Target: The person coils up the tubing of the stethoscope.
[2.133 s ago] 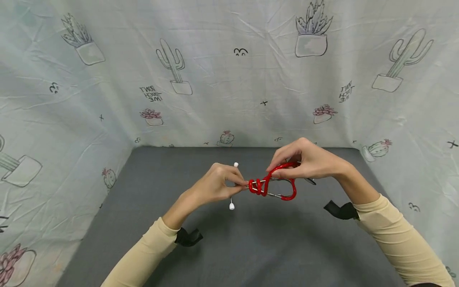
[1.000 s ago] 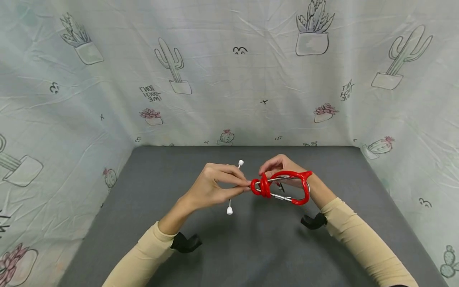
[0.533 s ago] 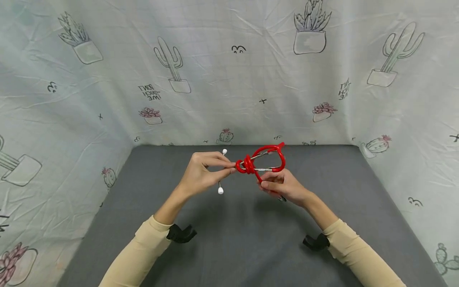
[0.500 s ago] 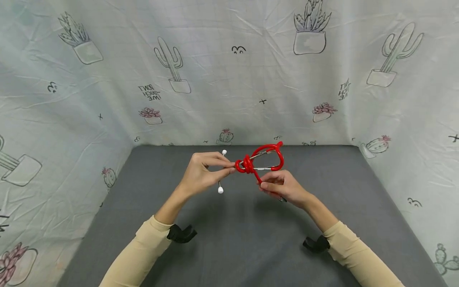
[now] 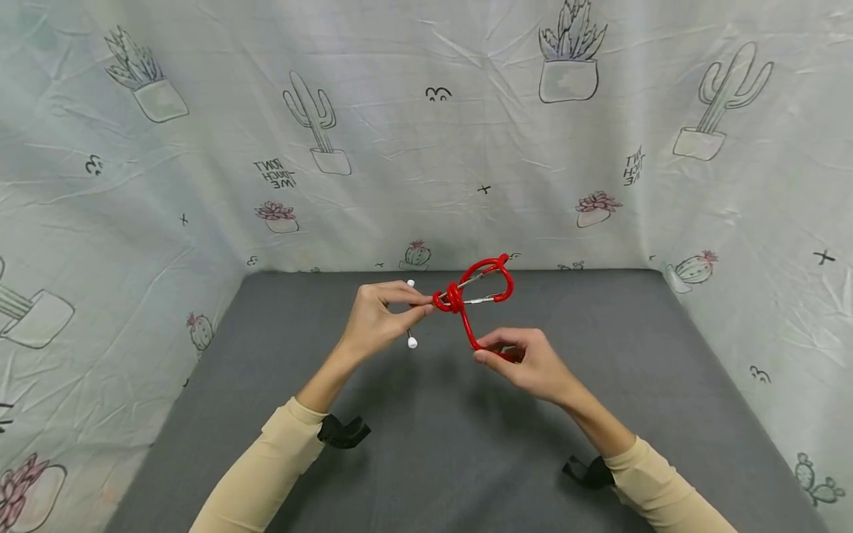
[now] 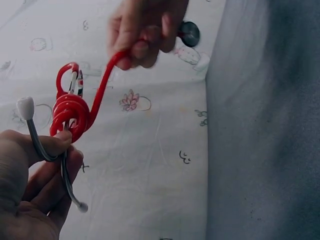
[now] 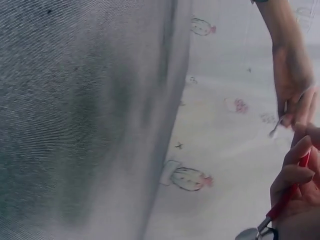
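Observation:
A stethoscope with red tubing (image 5: 469,326) is held up over the table between both hands. Several turns of the tubing form a tight coil (image 6: 71,114) around its metal ear tubes. My left hand (image 5: 376,320) pinches the ear tubes just beside the coil, and the white ear tips (image 5: 412,343) stick out above and below the fingers. My right hand (image 5: 529,361), lower and to the right, grips the tubing's free length, which runs straight down from the coil. Past the right fingers hangs the round chest piece (image 6: 190,34), hidden in the head view. A red loop (image 5: 508,281) stands out beyond the coil.
A dark grey table (image 5: 426,444) lies under the hands. Light cloth (image 5: 400,133) printed with cactus drawings rises at its back and sides. Black wrist straps (image 5: 343,431) show at both sleeve cuffs.
My right hand has gone from the loop's upper right, behind the ear tubes, to below the coil, drawing the tubing down. The left hand keeps its pinch; the stethoscope has shifted slightly left and up.

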`<state>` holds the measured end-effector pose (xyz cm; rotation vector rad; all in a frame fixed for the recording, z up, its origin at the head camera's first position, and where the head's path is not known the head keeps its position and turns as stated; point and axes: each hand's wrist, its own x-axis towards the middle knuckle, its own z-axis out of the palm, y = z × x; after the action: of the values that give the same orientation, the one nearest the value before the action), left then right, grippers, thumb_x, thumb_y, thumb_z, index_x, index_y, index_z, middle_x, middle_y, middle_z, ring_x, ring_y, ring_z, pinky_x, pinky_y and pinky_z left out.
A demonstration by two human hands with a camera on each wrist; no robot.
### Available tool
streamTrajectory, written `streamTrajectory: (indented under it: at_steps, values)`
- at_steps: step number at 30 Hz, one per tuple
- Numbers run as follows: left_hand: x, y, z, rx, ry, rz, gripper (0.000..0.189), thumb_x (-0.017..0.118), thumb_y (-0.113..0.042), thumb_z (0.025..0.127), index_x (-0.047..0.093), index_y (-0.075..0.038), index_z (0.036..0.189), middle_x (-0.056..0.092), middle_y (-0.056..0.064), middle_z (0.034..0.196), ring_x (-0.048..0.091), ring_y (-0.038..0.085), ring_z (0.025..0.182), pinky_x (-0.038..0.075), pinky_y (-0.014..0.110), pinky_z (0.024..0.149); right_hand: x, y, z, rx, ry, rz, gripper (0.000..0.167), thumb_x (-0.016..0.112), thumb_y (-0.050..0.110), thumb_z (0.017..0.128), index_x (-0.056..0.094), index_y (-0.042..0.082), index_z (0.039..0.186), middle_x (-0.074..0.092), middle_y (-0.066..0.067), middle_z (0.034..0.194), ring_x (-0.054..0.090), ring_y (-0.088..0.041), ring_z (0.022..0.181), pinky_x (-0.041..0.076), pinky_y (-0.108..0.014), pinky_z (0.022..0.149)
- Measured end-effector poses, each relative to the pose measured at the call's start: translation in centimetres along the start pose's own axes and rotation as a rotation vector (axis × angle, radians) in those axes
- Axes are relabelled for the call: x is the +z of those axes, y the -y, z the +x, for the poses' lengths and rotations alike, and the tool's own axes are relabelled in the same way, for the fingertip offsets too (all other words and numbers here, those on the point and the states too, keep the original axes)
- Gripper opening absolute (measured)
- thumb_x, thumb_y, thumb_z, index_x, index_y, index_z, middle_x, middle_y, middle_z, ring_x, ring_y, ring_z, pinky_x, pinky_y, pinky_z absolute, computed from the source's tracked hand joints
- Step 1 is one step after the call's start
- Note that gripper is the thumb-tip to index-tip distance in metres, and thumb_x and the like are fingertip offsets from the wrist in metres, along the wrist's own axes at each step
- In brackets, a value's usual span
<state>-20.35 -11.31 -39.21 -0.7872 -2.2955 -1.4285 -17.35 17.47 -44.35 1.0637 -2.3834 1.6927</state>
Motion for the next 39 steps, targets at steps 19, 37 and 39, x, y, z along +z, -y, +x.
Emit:
streamTrajectory:
  at_steps: [19, 37, 39]
  values:
    - [-0.2, -1.4, -0.3, 0.022, 0.066, 0.059, 0.010, 0.090, -0.002, 0.087, 0.089, -0.007, 0.096, 0.084, 0.007, 0.093, 0.073, 0.016, 0.076, 0.057, 0.026, 0.063, -1.0, 5.7, -0.4, -0.465, -0.017, -0.648, 0.018, 0.074, 0.022, 0.105, 0.082, 0.006, 0.107, 0.077, 0.002, 0.093, 0.065, -0.005, 0.074, 0.056, -0.016, 0.066]
    - [0.2, -2.9, -1.3, 0.094, 0.427, 0.084, 0.009, 0.087, 0.001, 0.088, 0.089, -0.005, 0.095, 0.082, 0.001, 0.089, 0.071, 0.004, 0.075, 0.061, 0.021, 0.070, -5.8, 10.9, 3.5, -0.494, 0.331, -0.757, 0.025, 0.091, 0.003, 0.085, 0.081, 0.016, 0.104, 0.076, 0.010, 0.097, 0.067, -0.003, 0.087, 0.057, -0.018, 0.069]
    - [0.3, -3.1, -1.6, 0.096, 0.458, 0.065, 0.008, 0.087, -0.002, 0.089, 0.089, -0.005, 0.096, 0.082, 0.001, 0.089, 0.071, 0.003, 0.077, 0.062, 0.021, 0.073, -6.6, 10.8, 4.2, -0.433, 0.402, -0.658, 0.023, 0.088, 0.005, 0.089, 0.081, 0.017, 0.107, 0.077, 0.011, 0.102, 0.069, -0.002, 0.092, 0.059, -0.019, 0.074]
